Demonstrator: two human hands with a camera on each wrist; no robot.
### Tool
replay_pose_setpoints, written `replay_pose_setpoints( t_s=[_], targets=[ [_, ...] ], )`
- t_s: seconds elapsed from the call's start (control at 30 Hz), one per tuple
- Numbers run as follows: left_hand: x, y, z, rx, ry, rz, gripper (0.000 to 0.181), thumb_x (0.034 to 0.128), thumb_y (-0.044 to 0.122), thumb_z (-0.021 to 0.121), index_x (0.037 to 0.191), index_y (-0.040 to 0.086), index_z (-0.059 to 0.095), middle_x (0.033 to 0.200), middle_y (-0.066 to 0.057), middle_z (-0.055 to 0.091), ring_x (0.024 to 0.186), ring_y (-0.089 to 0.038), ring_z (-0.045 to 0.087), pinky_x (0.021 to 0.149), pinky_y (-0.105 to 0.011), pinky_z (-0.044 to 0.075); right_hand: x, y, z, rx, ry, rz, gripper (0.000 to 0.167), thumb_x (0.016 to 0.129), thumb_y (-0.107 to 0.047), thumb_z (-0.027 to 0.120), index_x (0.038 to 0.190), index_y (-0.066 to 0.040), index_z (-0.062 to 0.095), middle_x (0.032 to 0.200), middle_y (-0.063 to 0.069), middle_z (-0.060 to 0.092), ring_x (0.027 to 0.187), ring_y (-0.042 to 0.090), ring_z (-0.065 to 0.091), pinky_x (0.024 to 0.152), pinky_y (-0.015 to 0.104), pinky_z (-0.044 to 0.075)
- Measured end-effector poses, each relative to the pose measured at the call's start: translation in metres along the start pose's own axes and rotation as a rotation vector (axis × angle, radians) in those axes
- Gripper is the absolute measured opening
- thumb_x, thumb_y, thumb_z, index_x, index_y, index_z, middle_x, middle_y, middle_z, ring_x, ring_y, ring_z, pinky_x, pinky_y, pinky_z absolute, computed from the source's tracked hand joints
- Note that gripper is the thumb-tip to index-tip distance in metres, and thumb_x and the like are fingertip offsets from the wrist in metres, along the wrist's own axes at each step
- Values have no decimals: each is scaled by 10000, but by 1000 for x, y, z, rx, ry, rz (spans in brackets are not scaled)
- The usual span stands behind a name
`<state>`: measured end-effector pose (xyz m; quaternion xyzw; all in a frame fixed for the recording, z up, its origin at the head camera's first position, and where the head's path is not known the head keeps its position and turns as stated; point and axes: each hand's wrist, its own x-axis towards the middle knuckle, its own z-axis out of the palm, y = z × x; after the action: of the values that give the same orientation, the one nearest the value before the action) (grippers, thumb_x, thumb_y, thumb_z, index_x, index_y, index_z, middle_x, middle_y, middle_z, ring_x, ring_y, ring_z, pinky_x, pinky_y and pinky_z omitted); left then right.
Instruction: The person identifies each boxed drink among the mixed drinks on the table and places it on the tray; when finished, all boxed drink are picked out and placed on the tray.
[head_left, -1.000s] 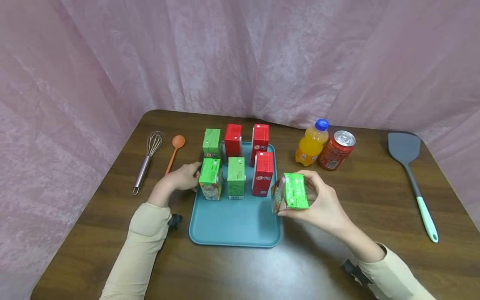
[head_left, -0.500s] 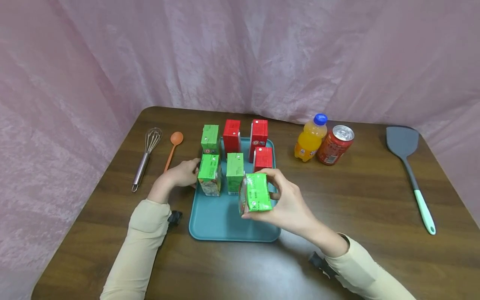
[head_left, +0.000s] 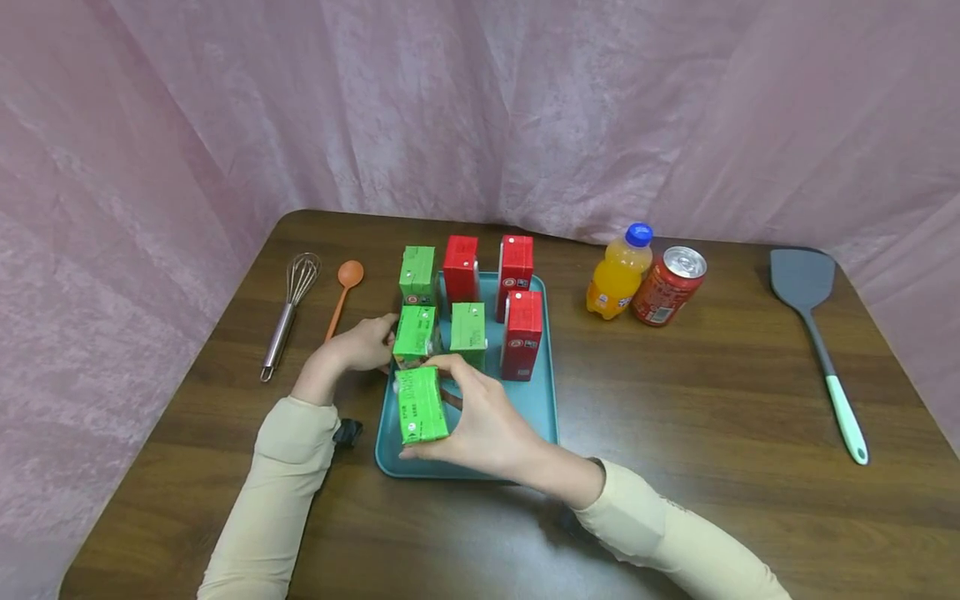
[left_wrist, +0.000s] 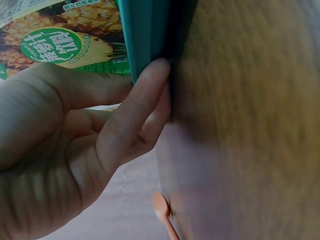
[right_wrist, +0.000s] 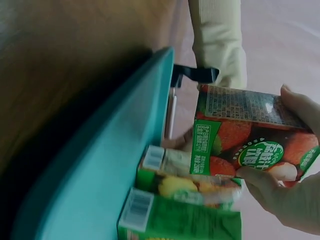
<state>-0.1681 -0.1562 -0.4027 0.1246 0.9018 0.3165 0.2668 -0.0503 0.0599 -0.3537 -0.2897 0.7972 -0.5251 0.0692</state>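
Note:
My right hand (head_left: 491,421) grips a green-topped juice carton (head_left: 422,406) by its sides, above the front left of the teal tray (head_left: 540,400). Red fruit is printed on this carton, and the right wrist view shows its base held off the tray. At the tray's left side, my left hand (head_left: 360,346) pinches the rim between thumb and fingers, as the left wrist view shows. A pineapple juice carton (left_wrist: 65,37) stands just inside that rim. Behind the held carton are green cartons (head_left: 468,329) and red cartons (head_left: 522,333), upright in rows and partly covering the tray.
Left of the tray lie a whisk (head_left: 288,312) and an orange spoon (head_left: 345,287). To its right stand an orange drink bottle (head_left: 618,275) and a red can (head_left: 670,287). A grey spatula (head_left: 813,333) lies at the far right. A pink curtain (head_left: 450,108) hangs behind the table.
My right hand has carried the juice carton leftward from the tray's right edge to its front left. My left hand stays at the rim. The view has shifted slightly.

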Motion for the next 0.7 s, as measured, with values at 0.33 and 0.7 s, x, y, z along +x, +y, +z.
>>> replay_pose_setpoints(
  t_s=[0.33, 0.7],
  targets=[
    [0, 1, -1, 20, -3, -32, 626, 883, -50, 383, 1449, -97, 119, 829, -103, 485, 677, -191, 590, 606, -295, 396, 11, 12, 21, -110, -34, 115, 817, 631, -309, 869, 1256, -90, 391, 1136, 49, 596, 1006, 134, 599, 819, 273, 507],
    [1, 0, -1, 44, 7, -12, 608, 883, -47, 375, 1440, -113, 139, 728, -61, 441, 586, -171, 440, 565, -287, 334, 9, 17, 34, -254, -38, 127, 880, 643, -329, 859, 1270, -65, 301, 1127, 55, 503, 968, 108, 535, 793, 184, 471]
  ],
)
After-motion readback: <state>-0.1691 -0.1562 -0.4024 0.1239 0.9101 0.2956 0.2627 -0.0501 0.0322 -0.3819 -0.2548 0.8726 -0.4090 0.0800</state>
